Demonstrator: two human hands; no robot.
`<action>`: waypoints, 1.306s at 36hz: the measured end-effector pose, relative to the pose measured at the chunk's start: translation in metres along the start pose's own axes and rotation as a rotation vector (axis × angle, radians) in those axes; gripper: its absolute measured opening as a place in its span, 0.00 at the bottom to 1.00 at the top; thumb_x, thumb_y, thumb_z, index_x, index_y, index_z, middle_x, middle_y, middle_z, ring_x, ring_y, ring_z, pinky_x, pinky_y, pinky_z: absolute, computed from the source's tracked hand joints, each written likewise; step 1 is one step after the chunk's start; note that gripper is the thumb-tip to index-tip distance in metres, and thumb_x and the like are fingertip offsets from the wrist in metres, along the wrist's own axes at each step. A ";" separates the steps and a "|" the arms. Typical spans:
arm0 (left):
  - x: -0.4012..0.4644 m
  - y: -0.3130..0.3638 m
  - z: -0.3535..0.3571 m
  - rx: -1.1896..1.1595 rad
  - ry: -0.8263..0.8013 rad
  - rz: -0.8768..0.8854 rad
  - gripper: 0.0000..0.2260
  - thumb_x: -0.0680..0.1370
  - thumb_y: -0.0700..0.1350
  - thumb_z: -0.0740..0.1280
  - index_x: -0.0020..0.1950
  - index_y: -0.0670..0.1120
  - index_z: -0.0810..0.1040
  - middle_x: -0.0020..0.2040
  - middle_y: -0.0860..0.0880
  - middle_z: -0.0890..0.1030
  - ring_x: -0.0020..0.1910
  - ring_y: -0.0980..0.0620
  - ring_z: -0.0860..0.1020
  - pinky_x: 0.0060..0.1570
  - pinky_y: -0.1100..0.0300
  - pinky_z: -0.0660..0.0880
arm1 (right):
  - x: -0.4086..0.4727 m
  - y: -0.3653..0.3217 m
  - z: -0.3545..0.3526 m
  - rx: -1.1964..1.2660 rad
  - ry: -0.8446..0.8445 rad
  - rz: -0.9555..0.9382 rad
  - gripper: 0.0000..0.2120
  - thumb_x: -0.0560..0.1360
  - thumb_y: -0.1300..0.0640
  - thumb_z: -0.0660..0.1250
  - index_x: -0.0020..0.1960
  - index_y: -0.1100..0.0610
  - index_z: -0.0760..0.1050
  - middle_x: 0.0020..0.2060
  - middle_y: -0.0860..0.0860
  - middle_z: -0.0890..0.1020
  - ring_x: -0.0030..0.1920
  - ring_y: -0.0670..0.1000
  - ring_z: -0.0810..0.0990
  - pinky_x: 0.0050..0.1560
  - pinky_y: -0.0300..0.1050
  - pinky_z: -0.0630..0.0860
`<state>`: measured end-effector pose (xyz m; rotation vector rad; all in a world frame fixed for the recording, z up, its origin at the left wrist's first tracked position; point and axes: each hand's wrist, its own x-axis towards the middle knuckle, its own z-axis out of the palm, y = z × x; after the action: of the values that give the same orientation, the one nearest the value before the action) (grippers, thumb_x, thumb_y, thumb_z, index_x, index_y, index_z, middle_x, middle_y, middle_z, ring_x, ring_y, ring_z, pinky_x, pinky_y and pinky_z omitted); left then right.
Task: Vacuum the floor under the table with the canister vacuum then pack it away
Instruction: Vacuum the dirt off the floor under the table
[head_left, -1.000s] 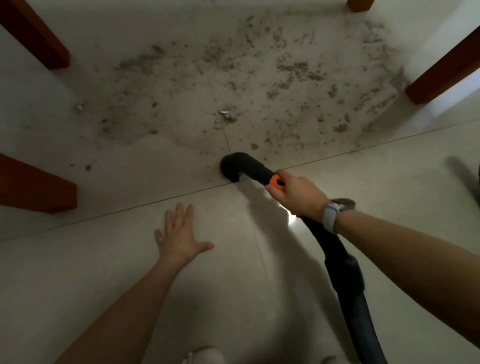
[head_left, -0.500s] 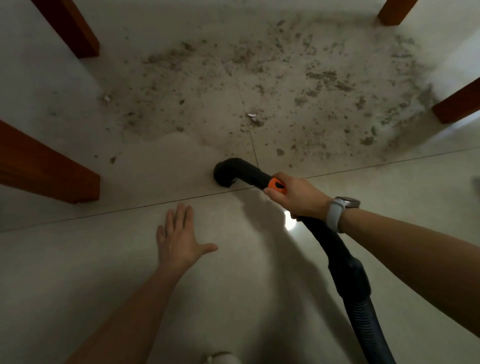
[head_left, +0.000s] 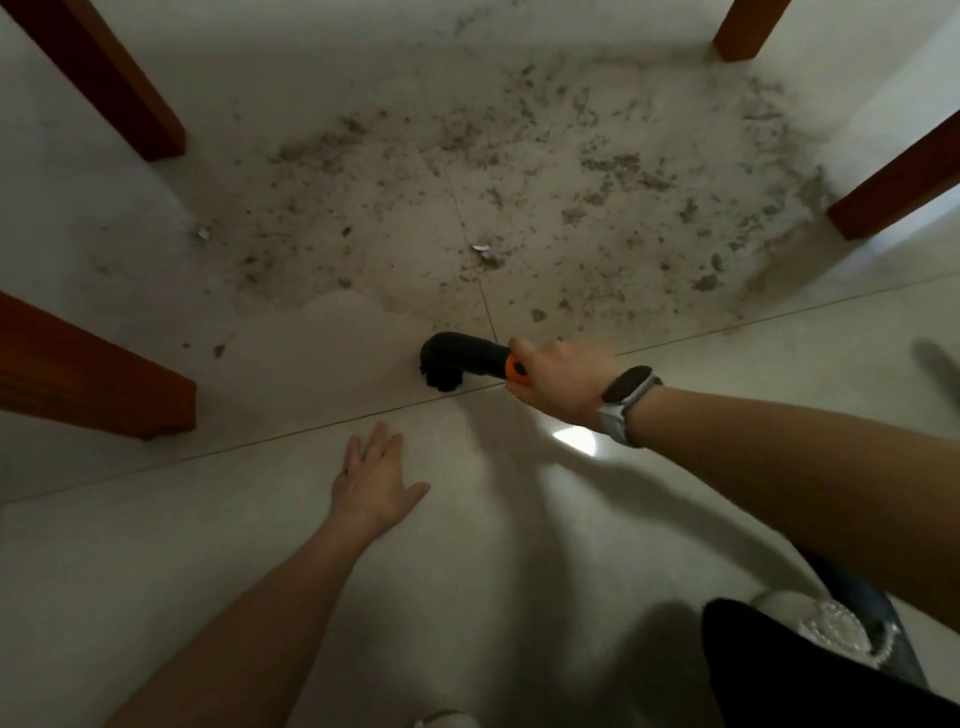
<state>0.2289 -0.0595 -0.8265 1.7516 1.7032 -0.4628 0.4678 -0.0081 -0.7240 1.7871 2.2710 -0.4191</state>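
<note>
Vacuum nozzle (head_left: 457, 359): black, curved, matte tube with orange collar, mouth down on pale glossy floor tile (head_left: 208, 545) at the dirt's near edge. Right hand (head_left: 558, 382): grip closed round it. Left hand (head_left: 371, 480): flat, fingers spread on tile. Gritty grey debris (head_left: 571, 197) between four square wooden legs (head_left: 98, 384).

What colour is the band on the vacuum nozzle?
Orange band, beside the gripping right hand; head view.
</note>
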 end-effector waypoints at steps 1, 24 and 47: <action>0.003 0.005 -0.001 -0.026 0.000 -0.014 0.36 0.77 0.60 0.62 0.78 0.49 0.49 0.79 0.50 0.43 0.77 0.42 0.43 0.73 0.48 0.54 | 0.000 0.000 0.000 -0.010 0.012 -0.002 0.17 0.81 0.46 0.53 0.62 0.56 0.66 0.36 0.51 0.72 0.31 0.52 0.70 0.30 0.43 0.64; -0.016 0.004 0.012 -0.131 -0.041 -0.330 0.38 0.78 0.56 0.63 0.78 0.42 0.47 0.79 0.43 0.46 0.77 0.43 0.48 0.74 0.48 0.55 | 0.006 -0.008 0.034 0.255 -0.113 -0.256 0.17 0.80 0.47 0.56 0.62 0.57 0.66 0.47 0.57 0.80 0.39 0.58 0.76 0.35 0.45 0.66; -0.040 0.105 -0.054 -1.096 0.180 -0.445 0.16 0.82 0.51 0.57 0.64 0.42 0.72 0.57 0.45 0.76 0.53 0.47 0.76 0.54 0.52 0.72 | -0.013 0.054 0.027 1.150 -0.577 -0.024 0.06 0.77 0.58 0.65 0.46 0.58 0.69 0.33 0.53 0.75 0.25 0.50 0.74 0.28 0.41 0.73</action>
<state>0.3177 -0.0486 -0.7396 0.6341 1.9043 0.4278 0.5233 -0.0176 -0.7495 1.5998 1.6634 -2.2234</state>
